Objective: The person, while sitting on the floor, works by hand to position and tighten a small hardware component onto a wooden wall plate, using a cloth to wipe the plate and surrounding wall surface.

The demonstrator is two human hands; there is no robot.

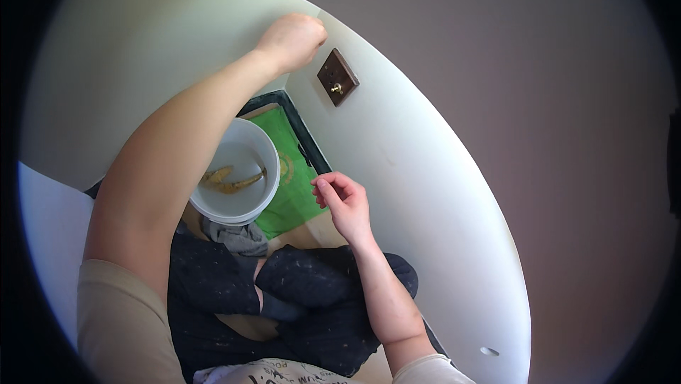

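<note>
- Left hand (pixel 292 42) curled near wall (pixel 418 192); cannot tell its contents.
- Right hand (pixel 343 203) loosely half-open, seemingly empty.
- White bucket (pixel 265 144), green sheet's (pixel 292 206) left edge: likely stiff; grip rim.

Soft light leaves the white wall (pixel 447 235) right of the right fingers (pixel 343 181) pale and bright, the brown surface (pixel 574 171) farther right dim. The wall's edge bows; black fills the corners.
</note>
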